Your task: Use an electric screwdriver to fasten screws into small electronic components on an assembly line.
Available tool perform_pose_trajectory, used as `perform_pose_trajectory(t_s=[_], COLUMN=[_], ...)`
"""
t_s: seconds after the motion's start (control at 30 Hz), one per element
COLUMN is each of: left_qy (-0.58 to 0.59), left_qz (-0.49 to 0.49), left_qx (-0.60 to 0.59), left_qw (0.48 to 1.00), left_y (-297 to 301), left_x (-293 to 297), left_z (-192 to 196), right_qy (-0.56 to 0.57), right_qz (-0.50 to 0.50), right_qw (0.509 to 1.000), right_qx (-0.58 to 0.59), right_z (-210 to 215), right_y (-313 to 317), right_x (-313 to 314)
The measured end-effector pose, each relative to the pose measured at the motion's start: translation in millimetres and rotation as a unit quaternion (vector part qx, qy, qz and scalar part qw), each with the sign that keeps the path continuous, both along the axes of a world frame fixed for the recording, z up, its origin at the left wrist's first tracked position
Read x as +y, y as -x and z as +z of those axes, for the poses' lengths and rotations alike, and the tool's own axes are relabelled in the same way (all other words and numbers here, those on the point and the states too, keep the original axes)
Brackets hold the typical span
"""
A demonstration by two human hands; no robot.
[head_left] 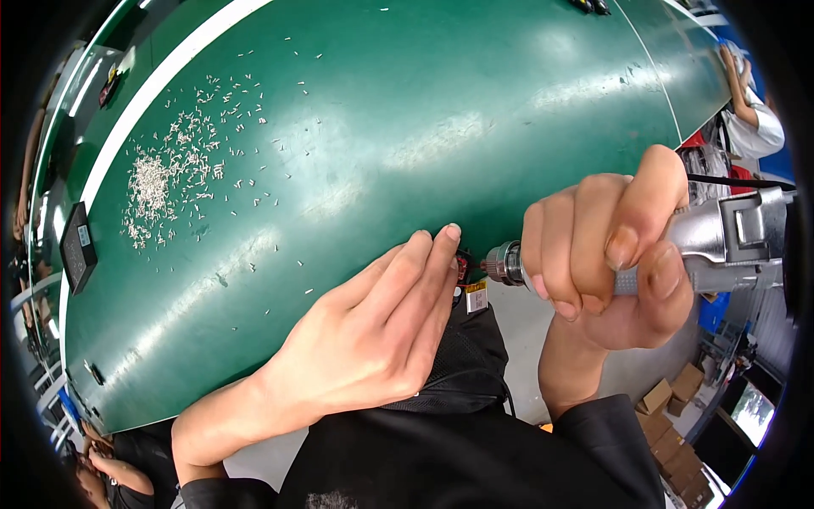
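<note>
My right hand (606,254) is wrapped around a silver and grey electric screwdriver (725,242), held roughly level with its knurled nose (506,263) pointing left. Close to that nose, at the table's near edge, my left hand (373,327) lies with its fingers together over a small dark electronic device (463,266). Most of the device is hidden under those fingers; a little red shows on it. A small flat silver battery (476,297) with a yellow end sticks out just below. Whether the bit touches the device, I cannot tell.
Many tiny silver screws (150,182) lie heaped and scattered on the green tabletop (407,93), at the left. A black box (78,248) stands at the left edge. Another person (750,119) sits at far right. Cardboard boxes (670,416) are stacked on the floor at lower right.
</note>
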State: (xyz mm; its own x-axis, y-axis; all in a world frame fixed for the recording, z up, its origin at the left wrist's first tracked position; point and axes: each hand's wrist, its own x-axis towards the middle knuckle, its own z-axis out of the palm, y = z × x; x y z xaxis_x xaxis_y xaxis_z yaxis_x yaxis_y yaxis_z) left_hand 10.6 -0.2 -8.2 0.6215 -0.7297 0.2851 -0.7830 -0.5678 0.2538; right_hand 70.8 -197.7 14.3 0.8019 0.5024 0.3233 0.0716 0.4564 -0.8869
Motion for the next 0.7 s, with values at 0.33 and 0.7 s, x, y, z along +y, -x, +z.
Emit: perform_pose_trajectory(t_s=[0.33, 0.7], left_qy=[0.02, 0.04], left_qz=[0.0, 0.009], left_qx=[-0.027, -0.047], left_qw=[0.999, 0.998], left_y=[-0.4, 14.2], left_x=[3.9, 17.4], left_z=[-4.6, -5.8], right_qy=[-0.004, -0.089], right_qz=[-0.033, -0.031], right_qw=[0.999, 0.996], right_qx=[-0.024, -0.001], right_z=[-3.6, 5.8], right_y=[4.1, 16.8], right_x=[13.6, 26.2])
